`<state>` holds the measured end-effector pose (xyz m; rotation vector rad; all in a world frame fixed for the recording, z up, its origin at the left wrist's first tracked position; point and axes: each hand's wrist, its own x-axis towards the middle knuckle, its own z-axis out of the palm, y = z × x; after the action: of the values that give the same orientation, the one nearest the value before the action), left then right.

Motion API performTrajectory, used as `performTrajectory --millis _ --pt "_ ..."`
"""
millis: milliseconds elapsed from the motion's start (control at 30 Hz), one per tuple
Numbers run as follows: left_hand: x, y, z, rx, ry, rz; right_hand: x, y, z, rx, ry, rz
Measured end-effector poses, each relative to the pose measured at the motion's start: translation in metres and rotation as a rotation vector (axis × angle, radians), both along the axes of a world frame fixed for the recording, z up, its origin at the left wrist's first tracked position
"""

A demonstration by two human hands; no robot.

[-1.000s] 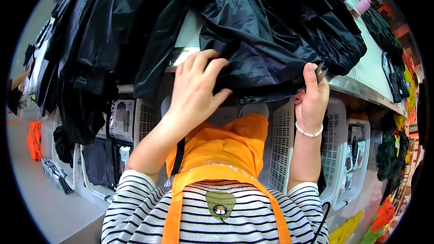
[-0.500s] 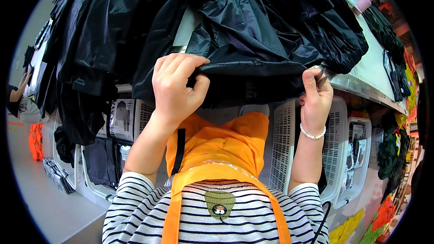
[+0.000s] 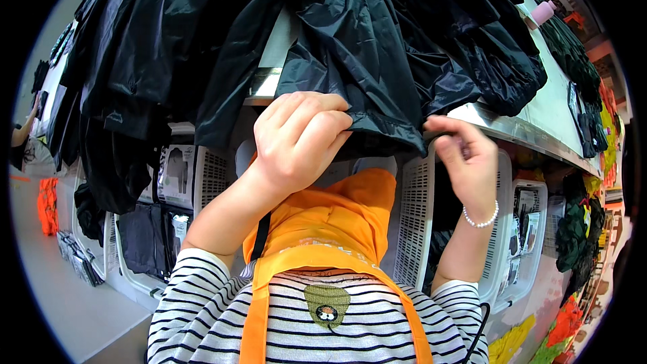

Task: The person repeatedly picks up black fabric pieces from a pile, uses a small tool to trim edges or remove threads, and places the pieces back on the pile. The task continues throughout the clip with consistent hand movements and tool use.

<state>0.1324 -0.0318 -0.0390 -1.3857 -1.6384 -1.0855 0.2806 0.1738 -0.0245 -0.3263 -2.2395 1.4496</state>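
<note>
A shiny black garment hangs over the near edge of the table, its lower hem toward me. My left hand is closed on the hem, fingers folded over the cloth. Right of the hem's corner, my right hand is curled and a little blurred, apart from the cloth or just at its edge. Something dark shows inside its fingers. It matches the small pointed thread snips seen there a moment earlier, though the blades are mostly hidden now.
More black garments are heaped across the table. White plastic baskets stand below, some holding packaged clothing. A pink bottle is at the far right. Orange cloth hangs at left, near another person's arm.
My left hand has shifted right along the hem, bunching it. My right hand has come off the hem's right end and lowered slightly, turning the snips out of sight.
</note>
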Motion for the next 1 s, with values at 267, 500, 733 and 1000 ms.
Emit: performTrajectory --millis 267,500,733,1000 --pt "0.002 -0.005 0.014 -0.070 0.126 -0.023 -0.046 -0.038 0.051 0.341 0.079 0.333" --pt "0.002 -0.011 0.007 -0.023 0.132 -0.009 -0.048 -0.051 0.032 0.403 0.151 0.282" --pt "-0.001 -0.012 0.003 -0.005 0.185 -0.013 -0.050 -0.041 0.029 0.017 0.040 0.211" --pt "-0.001 -0.008 0.004 -0.006 0.246 -0.015 -0.055 -0.038 0.029 0.038 0.075 0.212"
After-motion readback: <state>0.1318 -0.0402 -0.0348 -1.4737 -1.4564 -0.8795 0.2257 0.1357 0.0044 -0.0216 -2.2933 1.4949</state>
